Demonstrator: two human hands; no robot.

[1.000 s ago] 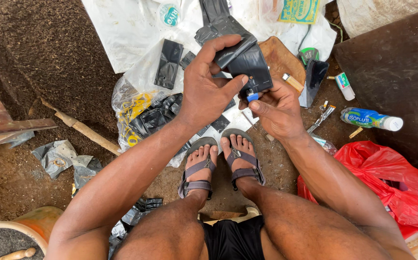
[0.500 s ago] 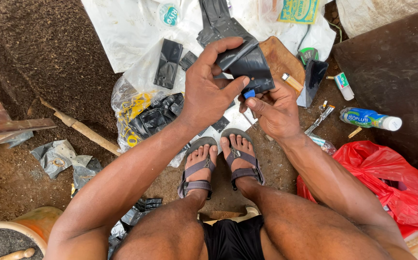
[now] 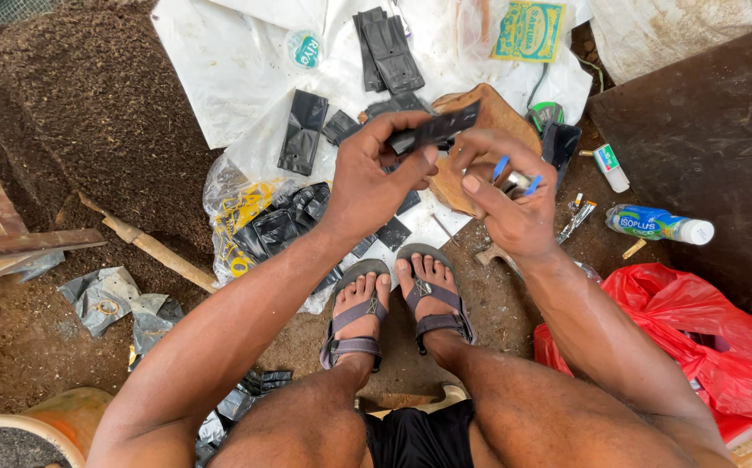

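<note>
Bright, even daylight, soft shadows, sharp focus, slight wide-angle bending toward the edges.

daylight is falling on a bare dirt floor (image 3: 64, 347). a white sheet (image 3: 228, 69) is lying beside a soil heap (image 3: 81, 113).

White plastic sheet (image 3: 220, 69) spread on dirt ground. Red plastic bag (image 3: 696, 329) at right, a plastic bottle (image 3: 657, 224) lying on its side just above it. Round wooden block (image 3: 501, 121) near centre top. Wooden stick (image 3: 159, 251) at left, crumpled grey scraps (image 3: 107, 299) below it. Orange bucket rim (image 3: 38, 425) at lower left corner. Dark board (image 3: 705, 147) at right.
</note>
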